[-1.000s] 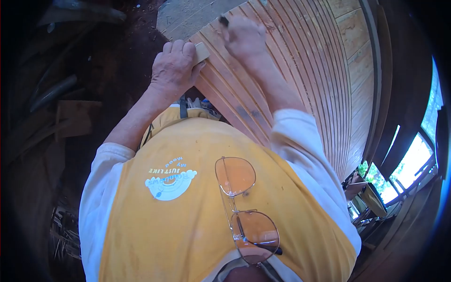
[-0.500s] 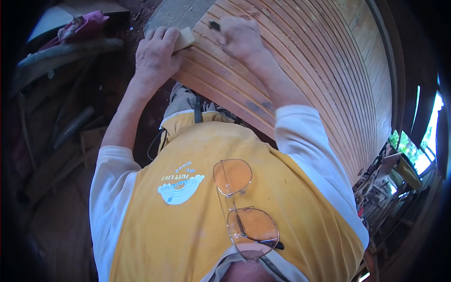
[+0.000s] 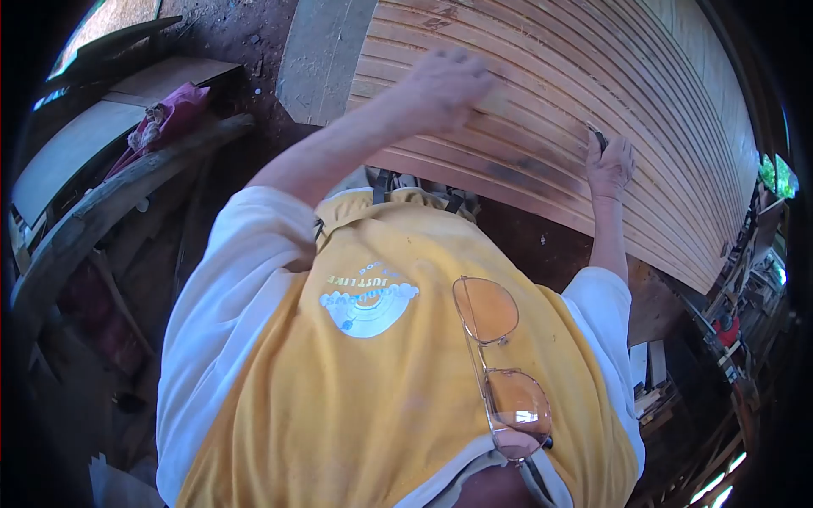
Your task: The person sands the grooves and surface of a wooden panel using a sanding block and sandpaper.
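A large wooden panel with long parallel grooves lies in front of me, with shavings and dust on its surface. My left hand is low over its near left part, smeared by motion. Whether the pale block seen earlier is still under those fingers is hidden. Farther right, my right hand rests at the panel with its fingers wrapped round a small dark-handled tool. The tool's pale tip points up and away from me; its exact kind is too small to make out.
A grey board adjoins the panel's left end. To the left are a curved timber and a pink cloth or bag. Wood scraps lie at the lower right. Tinted glasses hang from my shirt collar.
My left hand has moved right, from the panel's left edge onto its grooves. My right hand has shifted right and nearer to me, still holding the dark tool. The view has turned.
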A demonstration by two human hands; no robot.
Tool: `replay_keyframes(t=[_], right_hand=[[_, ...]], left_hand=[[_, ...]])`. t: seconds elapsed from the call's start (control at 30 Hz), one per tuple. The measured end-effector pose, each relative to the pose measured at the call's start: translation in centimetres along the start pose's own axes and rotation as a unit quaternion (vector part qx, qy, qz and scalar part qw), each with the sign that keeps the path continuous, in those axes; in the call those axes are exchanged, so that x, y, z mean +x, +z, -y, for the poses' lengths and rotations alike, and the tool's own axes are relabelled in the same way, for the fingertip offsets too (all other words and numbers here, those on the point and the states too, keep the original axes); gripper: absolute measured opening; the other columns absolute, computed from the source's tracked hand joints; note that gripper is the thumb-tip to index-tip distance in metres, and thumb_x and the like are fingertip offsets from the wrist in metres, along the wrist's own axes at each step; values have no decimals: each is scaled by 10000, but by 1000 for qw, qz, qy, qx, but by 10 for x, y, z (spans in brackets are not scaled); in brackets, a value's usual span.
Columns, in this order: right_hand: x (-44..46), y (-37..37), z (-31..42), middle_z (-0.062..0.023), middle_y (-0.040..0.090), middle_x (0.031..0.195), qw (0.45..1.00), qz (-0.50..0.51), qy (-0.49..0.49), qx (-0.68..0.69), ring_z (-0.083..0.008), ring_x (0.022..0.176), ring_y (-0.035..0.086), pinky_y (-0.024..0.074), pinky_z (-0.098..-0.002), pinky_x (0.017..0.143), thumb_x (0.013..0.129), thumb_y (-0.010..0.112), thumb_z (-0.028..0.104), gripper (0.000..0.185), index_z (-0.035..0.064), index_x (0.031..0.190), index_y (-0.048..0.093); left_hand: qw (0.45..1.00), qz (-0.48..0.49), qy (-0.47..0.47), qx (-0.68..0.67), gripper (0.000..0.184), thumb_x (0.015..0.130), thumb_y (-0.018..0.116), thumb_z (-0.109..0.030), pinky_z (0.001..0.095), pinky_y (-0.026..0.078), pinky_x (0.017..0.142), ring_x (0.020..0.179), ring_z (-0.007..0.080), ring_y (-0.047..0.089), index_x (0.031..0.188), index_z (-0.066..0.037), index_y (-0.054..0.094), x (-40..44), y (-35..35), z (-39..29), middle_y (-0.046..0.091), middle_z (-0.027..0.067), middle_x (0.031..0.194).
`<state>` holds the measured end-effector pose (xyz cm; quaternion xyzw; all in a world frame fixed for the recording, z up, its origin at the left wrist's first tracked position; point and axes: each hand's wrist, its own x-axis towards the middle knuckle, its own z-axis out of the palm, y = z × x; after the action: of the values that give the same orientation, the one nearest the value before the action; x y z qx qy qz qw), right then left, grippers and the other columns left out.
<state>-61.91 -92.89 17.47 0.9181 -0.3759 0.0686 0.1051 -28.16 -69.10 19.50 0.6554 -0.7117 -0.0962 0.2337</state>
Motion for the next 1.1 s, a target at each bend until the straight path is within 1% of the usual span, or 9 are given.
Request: replay_keyframes(t=[0.17,0.23,0.3,0.37,0.47,0.53,0.63,0.97,1.1], right_hand=[[1,4,5,-105,645,923,999,-33,9,9,-340,924,644,490,-501,802,914,703,523,400,129,906,633],[0,4,5,-103,645,911,1000,-28,7,9,-340,912,646,491,-501,794,917,701,521,393,134,906,635],[3,5,5,-101,644,906,999,-30,6,16,-339,908,648,490,-502,790,920,698,520,387,138,907,635],[0,7,0,-101,643,908,999,-25,3,24,-338,909,648,488,-504,791,923,694,519,383,141,910,635],[-4,0,4,-100,644,905,999,-42,-5,22,-341,904,649,487,-509,783,927,687,520,385,139,914,634],[-4,-4,8,-97,644,904,998,-52,3,20,-342,897,650,488,-513,776,925,687,525,394,136,915,628],[-1,-4,10,-106,648,910,999,-44,11,8,-348,904,655,495,-505,770,930,692,512,392,126,926,619],[1,-16,-29,-189,670,909,997,-50,49,43,-407,896,673,535,-513,777,955,676,499,446,61,900,609],[-42,-56,-115,-236,663,854,980,-65,175,73,-452,822,660,525,-509,728,976,680,472,466,15,922,611]], left_hand=[[997,30,-63,30,436,792,796,-340,467,506,898,1071,345,601,1089,-71,624,-48,-46,61,616,129,1079],[998,36,-43,23,448,813,792,-365,455,522,873,1075,339,606,1083,-59,608,-21,-20,35,622,128,1088],[997,16,66,-23,439,807,790,-336,450,524,882,1081,331,608,1080,-48,603,20,14,-9,626,124,1090],[993,87,77,12,404,807,781,-300,449,520,884,1076,331,607,1081,-58,611,54,29,-44,625,117,1081],[997,-12,76,0,382,797,777,-273,461,516,883,1063,340,603,1086,-81,618,19,14,-8,619,108,1071],[995,66,-62,37,428,804,808,-336,481,517,905,1088,367,602,1113,-104,624,-24,-36,35,626,115,1120],[993,23,-72,93,475,806,819,-366,489,511,900,1053,373,610,1116,-67,618,-70,-71,92,631,140,1072],[992,-3,122,-21,394,792,787,-273,444,501,850,1042,315,604,1078,-76,601,99,85,-103,622,108,1054],[999,47,16,22,423,811,798,-316,461,498,835,990,336,603,1097,-79,594,40,20,-35,618,110,1032]])
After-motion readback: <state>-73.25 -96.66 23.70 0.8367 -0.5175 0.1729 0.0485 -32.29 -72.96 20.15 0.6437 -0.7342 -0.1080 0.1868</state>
